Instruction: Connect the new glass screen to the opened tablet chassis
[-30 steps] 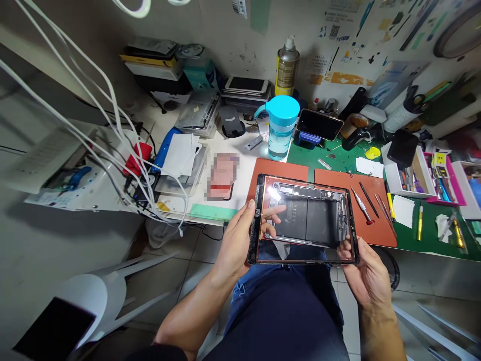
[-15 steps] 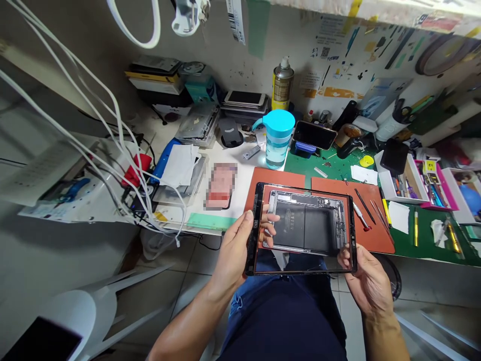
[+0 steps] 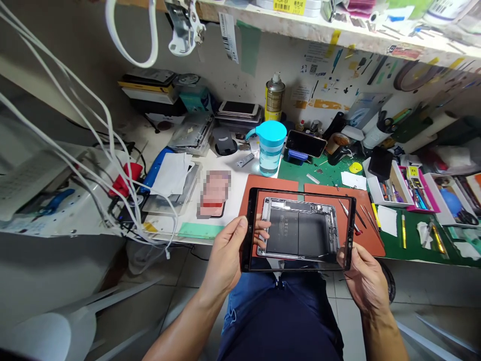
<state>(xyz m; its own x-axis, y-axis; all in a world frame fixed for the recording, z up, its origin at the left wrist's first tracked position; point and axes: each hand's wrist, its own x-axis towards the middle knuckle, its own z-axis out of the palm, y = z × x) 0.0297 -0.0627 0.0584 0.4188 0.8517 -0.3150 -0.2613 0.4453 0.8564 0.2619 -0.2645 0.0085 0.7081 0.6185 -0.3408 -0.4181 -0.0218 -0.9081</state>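
Note:
Both hands hold up a black-framed, see-through tablet glass panel [image 3: 246, 235] over the front of the bench. My left hand [image 3: 227, 250] grips its left edge, thumb on the near face and fingers visible through the glass. At the lower right corner my right hand [image 3: 364, 276] pinches the frame between thumb and fingers. Through the glass shows an opened tablet body [image 3: 296, 233] with dark battery cells and a metal rim; it appears to lie on the brown mat [image 3: 259, 188]. A screwdriver [image 3: 349, 218] and tweezers [image 3: 370, 218] lie right of the panel.
A blue-lidded water jug [image 3: 270, 148] and a phone on a blue stand [image 3: 306, 144] are behind the mat. Tool boxes [image 3: 394, 185] stand on the right. White cables [image 3: 108, 125] hang on the left. A shelf [image 3: 285, 30] overhangs the bench.
The view has tilted up, showing more of the shelf. The glass panel is slightly more level, still held by both hands.

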